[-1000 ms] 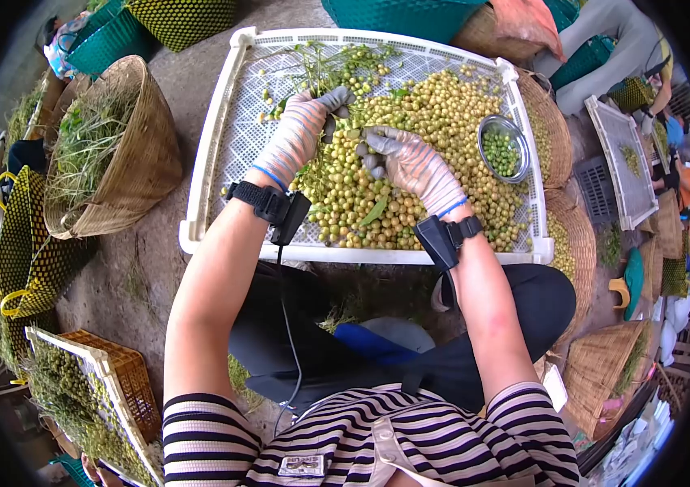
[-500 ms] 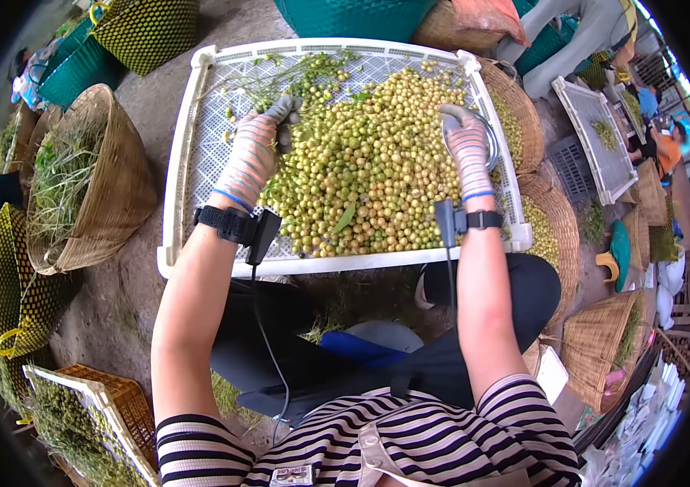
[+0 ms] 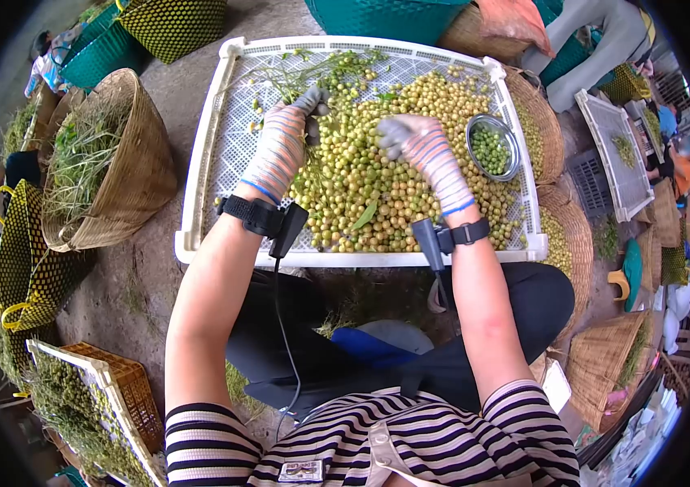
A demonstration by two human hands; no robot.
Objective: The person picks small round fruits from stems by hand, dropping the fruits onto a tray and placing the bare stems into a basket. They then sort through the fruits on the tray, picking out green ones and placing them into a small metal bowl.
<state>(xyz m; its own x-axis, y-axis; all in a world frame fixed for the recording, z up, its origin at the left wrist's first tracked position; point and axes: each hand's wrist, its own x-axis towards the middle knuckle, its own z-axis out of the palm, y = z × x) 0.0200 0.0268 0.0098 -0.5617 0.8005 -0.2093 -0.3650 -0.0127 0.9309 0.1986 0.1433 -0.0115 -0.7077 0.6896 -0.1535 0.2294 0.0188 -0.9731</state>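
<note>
Small round yellow-green fruits (image 3: 369, 178) are heaped on a white mesh tray (image 3: 235, 105) above my knees. My left hand (image 3: 289, 134), in a striped glove with grey fingertips, is at the pile's left side near thin green stems (image 3: 284, 84). Its fingers are curled, and whatever they hold is hidden. Over the middle of the heap is my right hand (image 3: 419, 146), gloved alike, with its fingers bent down towards the fruits; I cannot make out anything in them. A round metal bowl (image 3: 515, 162) of greener fruits (image 3: 489, 150) sits on the tray's right part.
Woven baskets of fruit (image 3: 576, 235) stand against the tray's right side. To the left is a tall basket (image 3: 146, 154) of stalks. Teal baskets (image 3: 385, 16) are beyond the tray. Another person's grey-clothed leg (image 3: 584, 69) shows at upper right, and more people are farther off.
My right hand has moved left from the metal bowl to the middle of the heap, uncovering the bowl and its green fruits. My left hand stays by the stems. The whole view has shifted slightly.
</note>
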